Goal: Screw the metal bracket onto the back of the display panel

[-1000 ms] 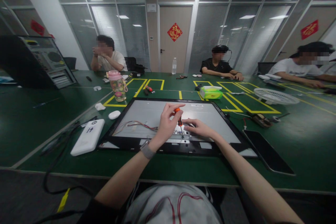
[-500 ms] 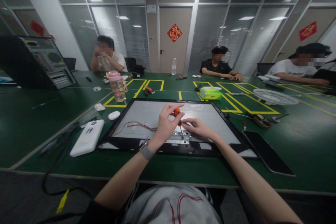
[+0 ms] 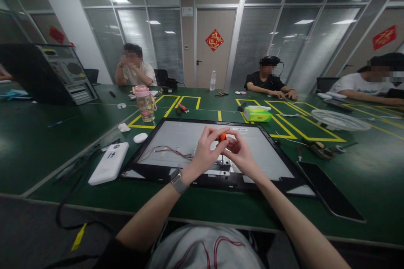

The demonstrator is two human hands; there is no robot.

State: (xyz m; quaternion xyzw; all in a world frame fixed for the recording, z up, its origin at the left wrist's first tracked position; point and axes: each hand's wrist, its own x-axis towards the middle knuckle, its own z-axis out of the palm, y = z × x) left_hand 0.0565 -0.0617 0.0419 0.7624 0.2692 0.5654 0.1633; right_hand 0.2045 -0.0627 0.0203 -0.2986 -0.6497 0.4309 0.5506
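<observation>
I'm looking down over a wide green table (image 3: pixel 135 195). From the near side, both of my operator's arms reach forward and slant inward, the left forearm (image 3: pixel 153 214) from lower left and the right forearm (image 3: pixel 293 212) from lower right, so the two hands meet in front of the chest.

Under them I have a large flat panel (image 3: pixel 268 151) lying on the table, its grey back facing up inside a black frame. A dark, flat device (image 3: pixel 330 189) lies just beside its right near corner, and a white slab (image 3: pixel 109 164) marked in dark ink lies by its left side.

I see the left hand (image 3: pixel 211 149) pinched nearly closed, thumb and fingers around the handle of a screwdriver (image 3: pixel 222 137). The right hand (image 3: pixel 241 151) sits against it from the other side with curled fingers right at the handle; I can't tell whether they grip it or only rest there.

The screwdriver stands roughly upright over the near middle of the panel, orange at the top, its thin shaft pointing down at a metal bracket (image 3: pixel 224 168); its tip is too small for me to make out. Thin wires (image 3: pixel 173 150) run along the grey back to the left.
</observation>
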